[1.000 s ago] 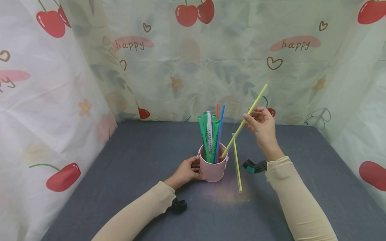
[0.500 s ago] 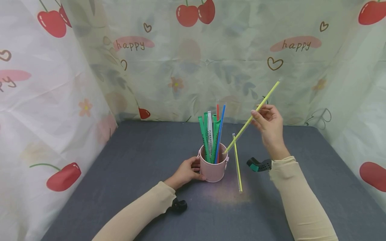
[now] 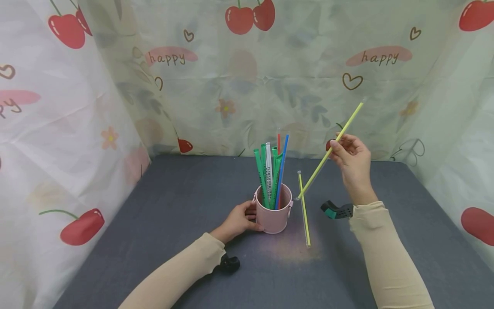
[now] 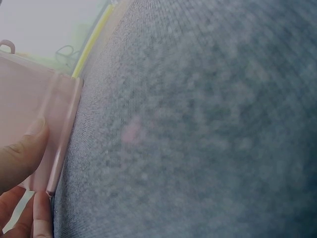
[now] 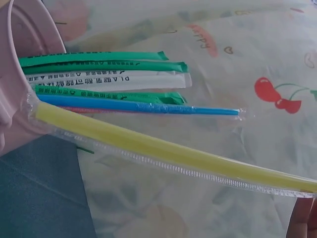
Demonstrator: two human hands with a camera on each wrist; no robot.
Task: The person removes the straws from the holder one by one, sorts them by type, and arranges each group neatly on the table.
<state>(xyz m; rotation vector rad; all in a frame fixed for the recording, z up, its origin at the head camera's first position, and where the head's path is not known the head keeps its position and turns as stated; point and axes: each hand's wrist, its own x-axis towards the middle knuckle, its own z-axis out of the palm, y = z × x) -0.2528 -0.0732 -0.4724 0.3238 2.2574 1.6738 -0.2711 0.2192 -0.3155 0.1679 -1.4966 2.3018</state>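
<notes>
My left hand [image 3: 241, 218] grips the pink bucket [image 3: 271, 221] from its left side, with the thumb across the front. Several wrapped straws lean upright in the bucket: green-wrapped straws [image 3: 259, 171], a white-wrapped straw [image 3: 269, 167], a blue straw [image 3: 283, 156] and a red straw [image 3: 278, 141]. To the right, my right hand [image 3: 353, 165] pinches a yellow straw [image 3: 320, 165] in a clear wrapper. That straw slants, its lower end just right of the bucket's rim. In the right wrist view the fingertips [image 5: 300, 220] show at the edge beside the yellow straw [image 5: 148, 144].
Another yellow straw [image 3: 305, 214] in clear wrapping lies on the dark tabletop [image 3: 193, 184], right of the bucket. Behind and beside the table hangs a curtain [image 3: 266, 77] printed with cherries. Black wrist devices [image 3: 335, 210] sit below each sleeve.
My right hand has moved rightward with the yellow straw. The straw's lower end has gone from inside the bucket to outside its right rim. The left hand and bucket have stayed put.
</notes>
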